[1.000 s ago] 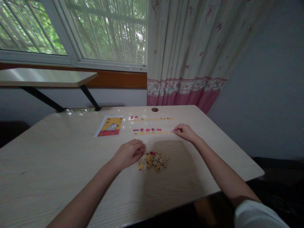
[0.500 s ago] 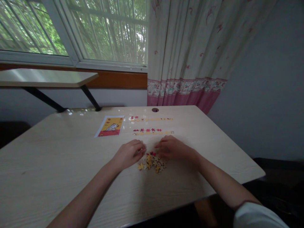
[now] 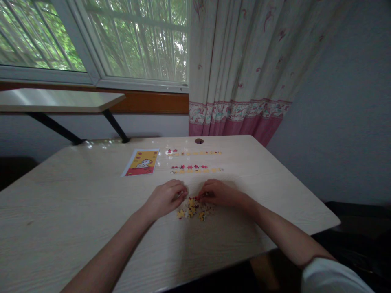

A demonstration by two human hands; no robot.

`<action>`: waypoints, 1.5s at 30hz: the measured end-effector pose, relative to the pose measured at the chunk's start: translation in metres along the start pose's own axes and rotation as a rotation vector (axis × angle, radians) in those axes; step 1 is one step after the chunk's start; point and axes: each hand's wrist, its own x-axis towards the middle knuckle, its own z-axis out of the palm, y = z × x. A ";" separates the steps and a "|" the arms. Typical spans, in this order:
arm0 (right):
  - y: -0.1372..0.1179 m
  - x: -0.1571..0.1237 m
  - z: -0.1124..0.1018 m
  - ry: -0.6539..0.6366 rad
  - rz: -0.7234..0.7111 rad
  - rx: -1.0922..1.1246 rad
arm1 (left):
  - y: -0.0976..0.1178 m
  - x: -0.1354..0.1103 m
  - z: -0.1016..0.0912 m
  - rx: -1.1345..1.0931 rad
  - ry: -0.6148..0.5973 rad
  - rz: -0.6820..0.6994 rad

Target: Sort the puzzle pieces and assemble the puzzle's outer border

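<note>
A small heap of loose jigsaw pieces (image 3: 193, 212), yellow, red and white, lies on the pale wooden table (image 3: 76, 211). My left hand (image 3: 165, 198) rests curled on the table just left of the heap, fingers closed; what they hold is hidden. My right hand (image 3: 218, 193) lies on the heap's far right side, its fingertips pinched among the pieces. Beyond the hands run two rows of joined pieces, a nearer row (image 3: 195, 168) and a farther row (image 3: 195, 153).
A printed reference picture (image 3: 141, 162), yellow and red, lies at the table's back left. A cable hole (image 3: 199, 141) sits near the far edge. A second table (image 3: 58, 99) stands under the window; a curtain (image 3: 244, 69) hangs behind.
My right hand has left the right end of the nearer row and come back to the heap, where its fingers have closed among the pieces. The left hand has stayed put.
</note>
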 end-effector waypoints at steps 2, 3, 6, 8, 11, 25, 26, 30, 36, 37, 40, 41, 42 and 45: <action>0.000 0.000 0.001 0.039 0.045 0.043 | 0.001 0.000 0.000 -0.020 0.002 0.001; 0.001 0.000 0.002 0.062 0.075 0.065 | 0.002 0.000 0.000 -0.037 0.005 0.000; 0.003 0.000 0.005 0.134 0.151 0.149 | 0.008 0.002 0.001 -0.121 0.014 -0.017; 0.003 0.000 0.006 0.209 0.133 0.179 | 0.012 0.003 0.002 -0.208 0.012 -0.035; 0.003 0.001 0.007 0.358 -0.008 0.141 | 0.018 0.004 0.004 -0.361 0.011 -0.063; 0.000 0.001 0.010 0.491 -0.315 -0.223 | 0.016 0.009 0.020 -0.901 0.127 -0.380; -0.001 0.000 0.011 0.480 -0.306 -0.218 | 0.015 0.009 0.021 -0.918 0.138 -0.387; -0.001 0.000 0.014 0.457 -0.263 -0.201 | 0.014 0.010 0.023 -0.973 0.149 -0.376; -0.003 0.001 0.013 0.565 -0.179 -0.163 | 0.017 0.009 0.021 -1.022 0.147 -0.388; -0.003 0.001 0.012 0.566 -0.183 -0.157 | 0.018 0.009 0.021 -1.022 0.146 -0.388; -0.002 0.001 0.011 0.554 -0.208 -0.159 | 0.019 0.009 0.019 -1.017 0.128 -0.388; -0.002 0.001 0.011 0.550 -0.214 -0.168 | 0.019 0.009 0.019 -1.018 0.124 -0.388; -0.001 0.001 0.011 0.548 -0.213 -0.176 | 0.020 0.010 0.018 -1.019 0.121 -0.386; -0.001 0.002 0.011 0.559 -0.204 -0.183 | 0.020 0.010 0.017 -1.015 0.128 -0.377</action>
